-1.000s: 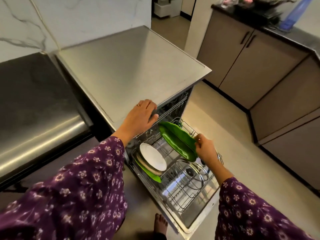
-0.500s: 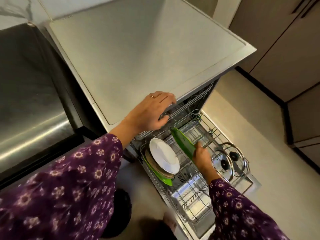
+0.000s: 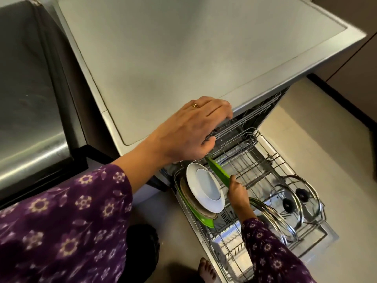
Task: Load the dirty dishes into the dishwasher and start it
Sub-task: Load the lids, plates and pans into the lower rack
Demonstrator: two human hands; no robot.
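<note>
The dishwasher [image 3: 204, 58] stands open with its lower wire rack [image 3: 263, 166] pulled out over the door. My right hand [image 3: 237, 192] grips a green plate [image 3: 218, 172], held on edge in the rack just right of a white plate [image 3: 206, 187]. Behind the white plate lean a brownish plate [image 3: 184, 190] and another green plate [image 3: 202, 220]. My left hand [image 3: 193, 129] rests on the front edge of the dishwasher top, its fingers curled over the upper rack [image 3: 248, 119]. Three glass pot lids [image 3: 293, 201] stand at the rack's right end.
A steel appliance [image 3: 30, 99] sits to the left of the dishwasher. Brown cabinet fronts [image 3: 355, 64] line the right side across a beige floor [image 3: 326, 144]. My bare foot [image 3: 207, 271] is on the floor beside the open door.
My right hand has lowered the green plate from above the rack and turned it on edge beside the white plate. My head has leaned closer; my left hand stays on the dishwasher's edge.
</note>
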